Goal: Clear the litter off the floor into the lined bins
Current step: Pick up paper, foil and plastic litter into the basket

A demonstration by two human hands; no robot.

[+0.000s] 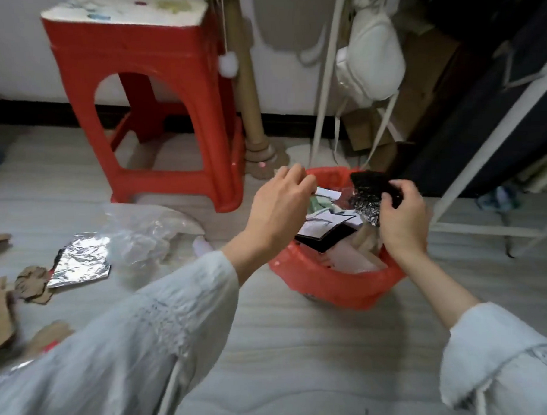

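A bin with a red liner (335, 286) stands on the floor at centre right, full of paper and packaging. My right hand (403, 220) hovers over its right side and grips a black and silver foil wrapper (370, 192). My left hand (281, 204) is above the bin's left rim, fingers curled downward; I cannot tell whether it holds anything. On the floor to the left lie a sheet of silver foil (80, 261), a clear plastic bag (142, 236) and torn cardboard pieces (31, 283).
A red plastic stool (154, 96) stands behind the litter. A cardboard post (252, 114) rises beside it. White bags (369, 62) hang over the bin at the back. A dark cabinet with a white frame (483, 154) fills the right side.
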